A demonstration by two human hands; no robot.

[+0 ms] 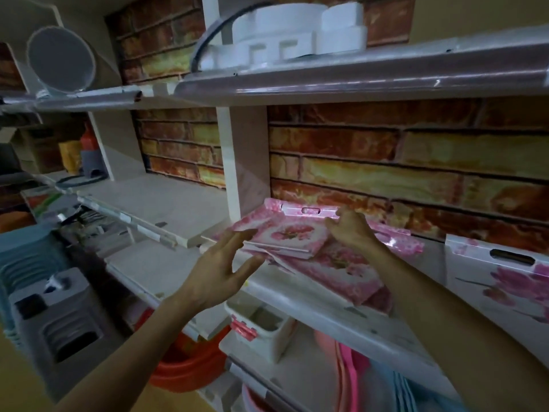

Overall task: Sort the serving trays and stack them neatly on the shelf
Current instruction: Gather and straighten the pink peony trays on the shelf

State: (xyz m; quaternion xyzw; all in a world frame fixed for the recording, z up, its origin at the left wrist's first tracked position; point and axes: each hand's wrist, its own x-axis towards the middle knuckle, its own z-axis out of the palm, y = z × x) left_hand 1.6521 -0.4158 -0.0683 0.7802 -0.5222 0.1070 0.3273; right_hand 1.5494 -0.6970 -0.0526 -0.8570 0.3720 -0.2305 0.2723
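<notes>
A loose stack of pink floral serving trays (300,233) lies on the middle shelf (341,310), against the brick-pattern back wall. The smallest tray sits on top, with larger ones (347,272) fanned out beneath it. My left hand (219,269) hovers at the stack's left edge with fingers spread and straight, fingertips near the top tray's corner. My right hand (350,227) rests on the right side of the top tray, fingers bent over its rim. Another white tray with pink flowers (502,281) leans upright at the right of the same shelf.
A vertical white divider (234,162) bounds the trays on the left. White foam blocks (291,31) and a grey pipe (62,60) sit on the upper shelf. Below are a white box with pink clips (261,325), an orange basin (190,364) and grey stools (53,319).
</notes>
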